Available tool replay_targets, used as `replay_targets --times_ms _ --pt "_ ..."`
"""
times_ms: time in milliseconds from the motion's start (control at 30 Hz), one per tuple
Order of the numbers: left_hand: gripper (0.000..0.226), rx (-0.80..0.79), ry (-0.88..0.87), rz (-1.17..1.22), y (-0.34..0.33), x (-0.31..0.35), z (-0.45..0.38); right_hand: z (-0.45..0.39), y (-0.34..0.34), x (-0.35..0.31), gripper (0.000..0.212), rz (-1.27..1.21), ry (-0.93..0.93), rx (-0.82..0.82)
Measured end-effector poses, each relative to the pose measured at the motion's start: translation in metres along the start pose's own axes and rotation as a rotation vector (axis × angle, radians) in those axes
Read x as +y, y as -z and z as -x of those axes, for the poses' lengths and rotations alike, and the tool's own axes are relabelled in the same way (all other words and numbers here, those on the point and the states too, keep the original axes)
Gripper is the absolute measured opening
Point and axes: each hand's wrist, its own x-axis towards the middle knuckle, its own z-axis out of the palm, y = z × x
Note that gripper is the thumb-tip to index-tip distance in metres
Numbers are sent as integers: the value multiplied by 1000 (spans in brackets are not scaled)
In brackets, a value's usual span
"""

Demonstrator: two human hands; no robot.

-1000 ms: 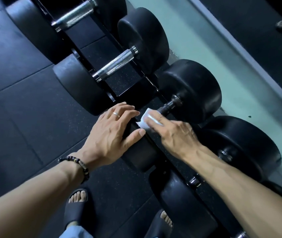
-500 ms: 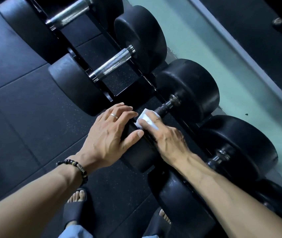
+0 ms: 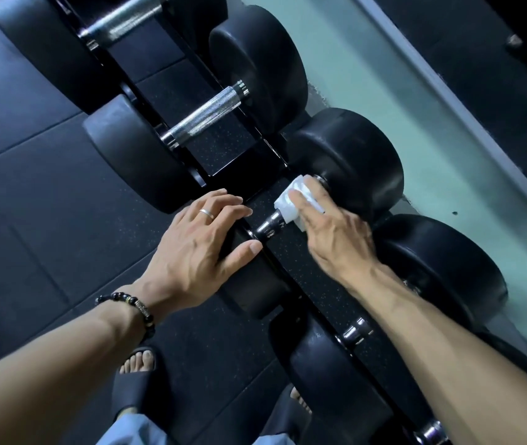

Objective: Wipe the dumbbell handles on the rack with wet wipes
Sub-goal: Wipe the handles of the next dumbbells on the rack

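The right hand (image 3: 336,232) sits just right of frame centre, at about 2 o'clock from the left hand, its fingers curled over a white wet wipe (image 3: 291,203) and holding it wrapped round the handle (image 3: 270,227) of a black dumbbell on the rack (image 3: 223,149). The wipe covers the far end of that handle, hard against the rear weight head (image 3: 352,162); a short stretch of bare chrome shows at the near end, at 8 o'clock from the wipe. The left hand (image 3: 201,248) lies flat, fingers straight and spread, on the front weight head (image 3: 252,290) of the same dumbbell; it grips nothing. A plain ring (image 3: 207,213) sits on one finger, and a beaded bracelet (image 3: 133,308) circles the wrist. At 11 o'clock from the hands a second dumbbell rests in the next bay, its knurled chrome handle (image 3: 206,118) uncovered; a third chrome handle (image 3: 124,22) shows at 12 o'clock by the top edge. At 4 o'clock from the right hand, under the forearm, another dumbbell lies in the rack with only a chrome collar (image 3: 357,332) visible. The rack stands on a dark rubber tile floor (image 3: 31,194), with a pale green wall strip (image 3: 416,123) behind it at 2 o'clock. Two feet in dark slide sandals (image 3: 133,380) appear at 6 o'clock.
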Motion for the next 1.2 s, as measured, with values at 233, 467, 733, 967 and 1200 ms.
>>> replay_targets --times_ms 233,467,733,967,1200 --pt "67 -15 -3 0 3 1 0 11 -14 -9 49 -1 241 92" --pt "72 -60 126 39 8 10 -5 37 -19 -48 29 -709 -474 403" --pt "66 0 102 -13 2 11 -3 -36 -8 -52 5 -1551 -1273 409" --pt "64 30 93 -20 -1 10 -3 -18 -16 -59 16 -1390 -1133 214" --pt "63 43 92 -22 -2 9 -3 -10 -25 -58 42 -1226 -1091 1"
